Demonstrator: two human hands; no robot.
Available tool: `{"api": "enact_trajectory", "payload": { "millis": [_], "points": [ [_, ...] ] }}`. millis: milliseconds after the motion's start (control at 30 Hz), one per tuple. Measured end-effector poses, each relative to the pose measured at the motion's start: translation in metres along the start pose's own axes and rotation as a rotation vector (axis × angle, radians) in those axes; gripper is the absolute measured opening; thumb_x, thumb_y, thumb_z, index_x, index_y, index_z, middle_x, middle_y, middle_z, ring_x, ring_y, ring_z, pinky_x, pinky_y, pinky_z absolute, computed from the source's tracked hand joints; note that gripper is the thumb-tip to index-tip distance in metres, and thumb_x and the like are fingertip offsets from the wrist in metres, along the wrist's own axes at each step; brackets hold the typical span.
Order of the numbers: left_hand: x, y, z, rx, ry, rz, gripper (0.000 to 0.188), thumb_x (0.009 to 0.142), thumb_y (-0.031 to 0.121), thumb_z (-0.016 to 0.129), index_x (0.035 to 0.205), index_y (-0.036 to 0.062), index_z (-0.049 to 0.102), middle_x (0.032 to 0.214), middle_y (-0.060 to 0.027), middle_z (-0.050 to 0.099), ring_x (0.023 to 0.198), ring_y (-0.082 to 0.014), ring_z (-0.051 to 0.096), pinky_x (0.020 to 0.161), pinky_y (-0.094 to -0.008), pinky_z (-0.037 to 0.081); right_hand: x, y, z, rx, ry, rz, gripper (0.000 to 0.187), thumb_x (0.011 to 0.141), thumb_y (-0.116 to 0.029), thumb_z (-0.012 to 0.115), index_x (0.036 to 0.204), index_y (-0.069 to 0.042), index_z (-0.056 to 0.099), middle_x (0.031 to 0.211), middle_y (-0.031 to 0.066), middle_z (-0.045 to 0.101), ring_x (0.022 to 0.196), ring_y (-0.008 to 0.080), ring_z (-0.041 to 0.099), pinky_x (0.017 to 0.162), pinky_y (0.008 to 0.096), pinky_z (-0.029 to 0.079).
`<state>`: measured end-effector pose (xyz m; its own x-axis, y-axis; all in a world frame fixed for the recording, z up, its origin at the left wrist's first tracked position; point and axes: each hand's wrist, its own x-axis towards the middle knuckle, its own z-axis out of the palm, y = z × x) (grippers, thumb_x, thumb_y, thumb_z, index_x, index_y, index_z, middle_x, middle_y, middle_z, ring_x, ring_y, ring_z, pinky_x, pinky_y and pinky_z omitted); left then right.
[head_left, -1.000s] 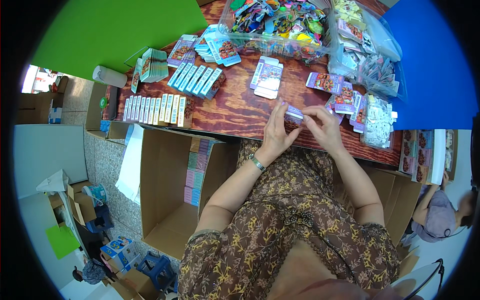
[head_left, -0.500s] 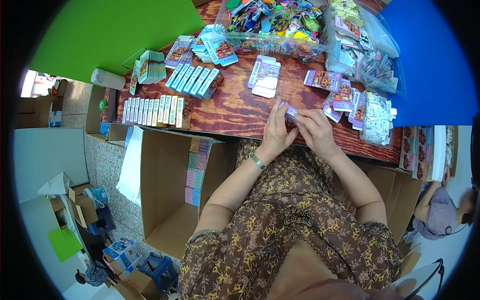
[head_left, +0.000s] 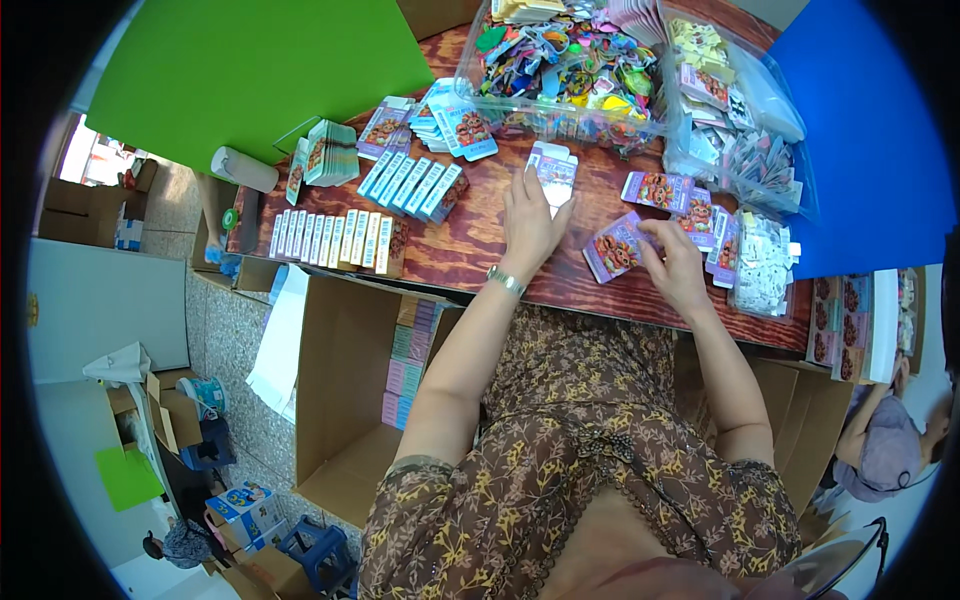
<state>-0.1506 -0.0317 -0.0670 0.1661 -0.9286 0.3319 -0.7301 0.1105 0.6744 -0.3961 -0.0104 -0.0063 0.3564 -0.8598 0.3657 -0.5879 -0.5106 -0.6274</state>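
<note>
My left hand reaches over the table, fingers stretched and spread across the lower part of a flat purple-and-white carton. The thumb lies at the carton's near right side. At the right, my right hand has its thumb and fingers curled at the right edge of a small purple picture box, which rests tilted near the table's front edge. Beyond that hand lie several more purple picture boxes, partly overlapping.
Rows of small boxes stand at left, with fanned cards behind. Clear bins of colourful pieces and packets fill the back. White pieces sit in a tray at right. An open cardboard box stands below the table's edge.
My hands were together at the table's front over a small purple box. They have parted: the left has moved forward to the flat carton, the right has moved right with the box.
</note>
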Motion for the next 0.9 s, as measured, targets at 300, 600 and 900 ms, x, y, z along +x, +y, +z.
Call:
{"api": "enact_trajectory", "payload": {
  "millis": [300,600,900],
  "points": [
    [0.044,-0.026,0.042,0.622,-0.415,0.076,0.062,0.080,0.029,0.071,0.122,-0.0131,0.054,0.109,-0.0351,0.062,0.098,-0.0446,0.065,0.082,-0.0552,0.054,-0.005,-0.009,0.007,-0.022,-0.008,-0.122,0.022,0.087,-0.003,0.070,0.109,-0.002,0.067,0.103,0.0159,0.067,0.095,0.0341,0.066,0.082,0.0409,0.052],
    [0.046,0.014,-0.055,0.711,-0.156,0.327,0.027,0.092,0.012,0.055,0.112,-0.0054,0.057,0.086,-0.0203,0.067,0.070,-0.0329,0.071,0.052,-0.0417,0.057,-0.005,-0.006,0.003,0.045,0.003,-0.023,0.022,0.088,-0.001,0.069,0.110,-0.002,0.067,0.106,0.0154,0.067,0.099,0.0327,0.066,0.085,0.0407,0.053],
    [0.159,-0.114,-0.180,0.988,-0.090,0.040,0.021,0.095,0.018,0.055,0.103,-0.0008,0.057,0.078,-0.0174,0.072,0.069,-0.0314,0.074,0.058,-0.0423,0.061,-0.006,-0.013,0.001,0.012,0.081,-0.059,0.022,0.088,0.001,0.069,0.109,0.001,0.067,0.106,0.0160,0.068,0.100,0.0321,0.067,0.088,0.0388,0.052]
  ]
}}
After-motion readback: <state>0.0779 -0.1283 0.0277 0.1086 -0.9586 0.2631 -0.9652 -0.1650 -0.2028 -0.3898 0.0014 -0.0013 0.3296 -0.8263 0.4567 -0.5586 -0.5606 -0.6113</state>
